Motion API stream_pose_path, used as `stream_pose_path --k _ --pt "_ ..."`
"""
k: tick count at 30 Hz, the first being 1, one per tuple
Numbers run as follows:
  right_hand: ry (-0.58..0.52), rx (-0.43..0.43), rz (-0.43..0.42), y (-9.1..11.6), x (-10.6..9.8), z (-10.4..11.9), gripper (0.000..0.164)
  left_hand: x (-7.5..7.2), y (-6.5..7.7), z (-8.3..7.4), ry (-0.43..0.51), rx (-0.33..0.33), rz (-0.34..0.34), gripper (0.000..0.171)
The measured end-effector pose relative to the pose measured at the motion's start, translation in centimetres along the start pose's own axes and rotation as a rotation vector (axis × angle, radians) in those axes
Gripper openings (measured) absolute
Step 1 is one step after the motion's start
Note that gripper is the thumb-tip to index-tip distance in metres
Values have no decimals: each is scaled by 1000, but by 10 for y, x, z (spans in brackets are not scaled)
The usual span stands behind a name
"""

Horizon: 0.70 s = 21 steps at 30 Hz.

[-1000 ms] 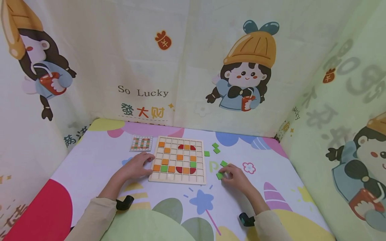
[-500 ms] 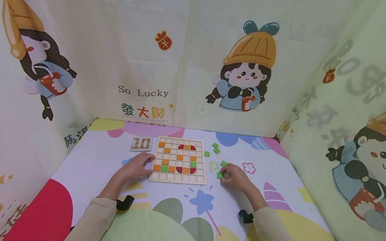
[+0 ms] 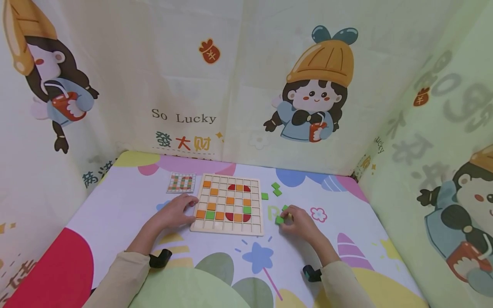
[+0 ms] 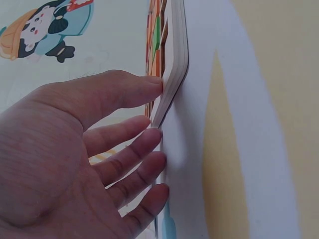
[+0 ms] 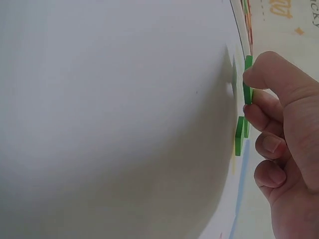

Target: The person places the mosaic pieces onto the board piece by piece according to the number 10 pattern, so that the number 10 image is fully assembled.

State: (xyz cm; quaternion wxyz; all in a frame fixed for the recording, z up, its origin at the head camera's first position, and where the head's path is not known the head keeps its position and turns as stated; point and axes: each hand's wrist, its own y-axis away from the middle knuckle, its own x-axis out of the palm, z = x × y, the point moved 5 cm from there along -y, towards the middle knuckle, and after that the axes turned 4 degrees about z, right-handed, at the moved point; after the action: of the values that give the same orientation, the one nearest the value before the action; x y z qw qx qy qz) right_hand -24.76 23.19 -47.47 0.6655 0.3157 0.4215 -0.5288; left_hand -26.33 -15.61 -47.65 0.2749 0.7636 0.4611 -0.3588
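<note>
In the head view a wooden grid board lies on the table with orange, green and red pieces in some of its cells. My left hand rests at its left edge; in the left wrist view the thumb touches the board's side and the fingers are loosely spread. Right of the board, my right hand pinches a green square tile between thumb and index finger. The right wrist view has this tile held just above the table. Another green tile lies beside the fingers, partly hidden.
Several loose green tiles lie right of the board, one close to its edge. A small pattern card lies at the board's upper left. Printed cloth walls enclose the table's back and sides.
My right hand has taken hold of the green tile, which now sits slightly higher and farther from me, lifted off the table. The left hand and the board stay in place.
</note>
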Motion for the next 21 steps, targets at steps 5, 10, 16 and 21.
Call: stream_pose_path --k 5,10,16,21 --pt "-28 -12 -8 -4 -1 6 20 0 0 0 1 -9 2 56" --pt "-42 -8 -6 -10 1 9 22 0 0 -1 -6 -9 -3 55" --pt "-57 -32 -20 -18 3 12 20 0 0 -2 -8 -10 -4 54" --pt "-71 -23 -15 -24 5 16 20 0 0 -3 2 -13 0 54"
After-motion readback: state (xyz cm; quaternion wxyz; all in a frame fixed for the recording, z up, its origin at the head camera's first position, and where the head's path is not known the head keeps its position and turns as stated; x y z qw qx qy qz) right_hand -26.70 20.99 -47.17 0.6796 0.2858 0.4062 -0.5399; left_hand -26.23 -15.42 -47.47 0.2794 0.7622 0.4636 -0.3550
